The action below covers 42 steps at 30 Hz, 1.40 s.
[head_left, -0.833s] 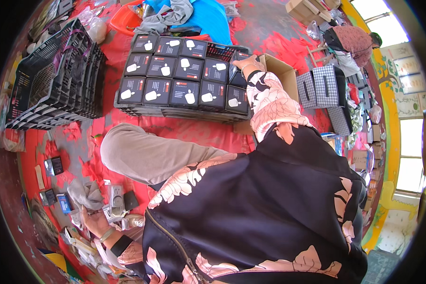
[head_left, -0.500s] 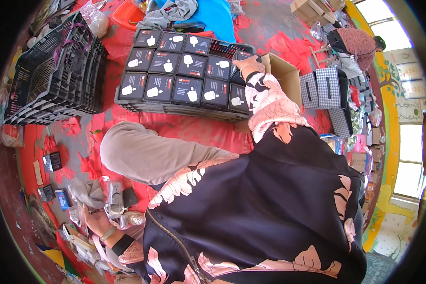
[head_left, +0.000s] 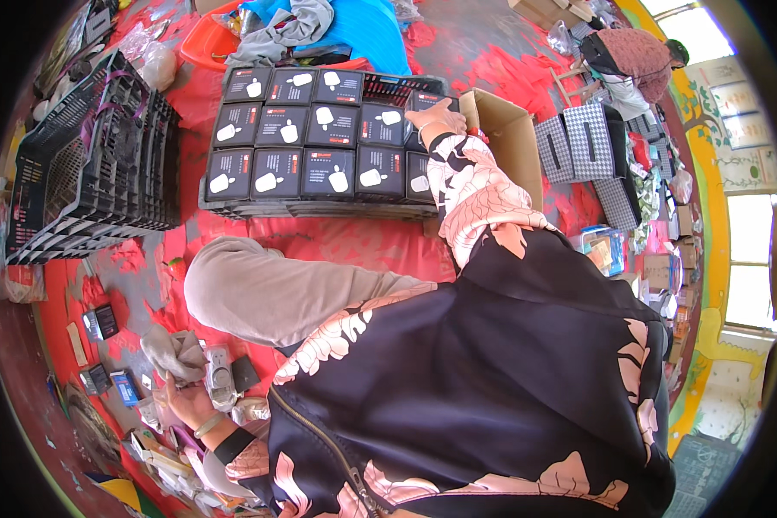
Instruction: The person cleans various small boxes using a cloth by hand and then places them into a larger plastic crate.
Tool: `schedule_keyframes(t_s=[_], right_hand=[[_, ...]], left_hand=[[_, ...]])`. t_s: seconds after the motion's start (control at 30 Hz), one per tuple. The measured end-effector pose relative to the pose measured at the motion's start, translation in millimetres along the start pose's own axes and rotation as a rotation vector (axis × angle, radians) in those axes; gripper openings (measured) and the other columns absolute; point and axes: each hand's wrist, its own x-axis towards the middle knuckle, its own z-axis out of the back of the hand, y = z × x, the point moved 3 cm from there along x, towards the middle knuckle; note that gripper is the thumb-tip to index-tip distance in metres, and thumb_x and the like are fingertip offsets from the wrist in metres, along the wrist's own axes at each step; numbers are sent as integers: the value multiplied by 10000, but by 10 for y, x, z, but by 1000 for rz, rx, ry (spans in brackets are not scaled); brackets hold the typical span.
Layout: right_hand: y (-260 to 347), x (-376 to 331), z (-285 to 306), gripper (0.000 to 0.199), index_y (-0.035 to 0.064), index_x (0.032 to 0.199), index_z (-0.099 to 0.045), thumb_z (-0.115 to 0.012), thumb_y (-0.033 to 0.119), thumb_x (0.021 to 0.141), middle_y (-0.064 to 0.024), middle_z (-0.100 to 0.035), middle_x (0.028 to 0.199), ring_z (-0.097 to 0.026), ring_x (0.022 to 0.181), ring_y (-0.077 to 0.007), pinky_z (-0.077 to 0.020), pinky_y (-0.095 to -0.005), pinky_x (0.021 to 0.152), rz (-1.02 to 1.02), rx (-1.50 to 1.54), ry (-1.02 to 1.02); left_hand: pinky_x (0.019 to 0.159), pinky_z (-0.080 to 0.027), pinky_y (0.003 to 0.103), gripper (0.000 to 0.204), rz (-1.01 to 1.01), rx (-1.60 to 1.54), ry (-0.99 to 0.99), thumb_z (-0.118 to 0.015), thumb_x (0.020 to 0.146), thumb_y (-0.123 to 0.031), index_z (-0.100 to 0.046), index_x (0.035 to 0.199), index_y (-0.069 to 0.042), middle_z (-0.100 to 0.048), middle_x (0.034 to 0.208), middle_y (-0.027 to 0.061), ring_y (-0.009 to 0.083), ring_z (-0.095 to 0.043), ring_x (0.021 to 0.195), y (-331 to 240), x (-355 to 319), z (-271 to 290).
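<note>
The right hand (head_left: 438, 118) lay on a black box (head_left: 420, 101) at the right edge of the black crate (head_left: 395, 85); whether its fingers gripped, I could not tell. Packed boxes (head_left: 328, 173) lined the near edge from corner to corner, but the far edge remained unfilled toward its right corner (bare crate wall showed there). The left hand (head_left: 190, 406) was by a gray cloth (head_left: 174, 352), its hold unclear.

Left of the packed crate (head_left: 319, 210) runs a narrow passage — right, a cardboard box (head_left: 515, 151) obstructs.
</note>
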Motion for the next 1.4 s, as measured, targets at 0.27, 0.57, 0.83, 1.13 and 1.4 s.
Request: schedule_keyframes(t_s=[0.27, 0.57, 0.83, 1.13, 1.4], right_hand=[[-136, 482, -235, 1054, 112, 1419, -249, -711, 577, 593, -306, -356, 1349, -370, 1252, -443, -324, -538, 1012, -90, -7, 107], [-295, 1141, -158, 1135, -10, 1396, -224, -744, 528, 542, -271, -503, 1246, -517, 1142, -378, -412, -384, 970, 636, -149, 315], [-390, 849, 64, 1093, 171, 1445, -203, -765, 459, 553, -269, -415, 1243, -410, 1189, -424, -351, -465, 997, 972, -387, 1], [-421, 1134, -110, 1089, 172, 1440, -216, -767, 428, 536, -265, -389, 1274, -395, 1198, -415, -334, -457, 1010, 1230, -392, 48], [-362, 1010, -258, 1124, 174, 1443, -202, -784, 422, 515, -284, -348, 1334, -385, 1211, -428, -322, -476, 1011, 1322, -387, 109]], left_hand=[[849, -474, 395, 291, -33, -4, 36, -579, 868, -161, -551, 1109, 1, -608, 1097, 133, 249, -584, 982, -52, -36, -92], [846, -465, 439, 296, -51, -9, 13, -574, 876, -152, -544, 1146, -34, -590, 1138, 131, 267, -568, 1033, -31, -84, 104], [863, -450, 382, 327, -73, 31, 41, -588, 870, -168, -532, 1153, -13, -593, 1122, 121, 238, -564, 1011, -43, -182, 26], [862, -451, 388, 319, -62, 46, -42, -573, 882, -184, -536, 1144, -6, -603, 1095, 118, 243, -566, 998, 41, -359, 53], [843, -457, 403, 314, -45, 63, -69, -565, 884, -185, -544, 1140, -4, -610, 1088, 119, 247, -574, 982, 111, -417, -45]])
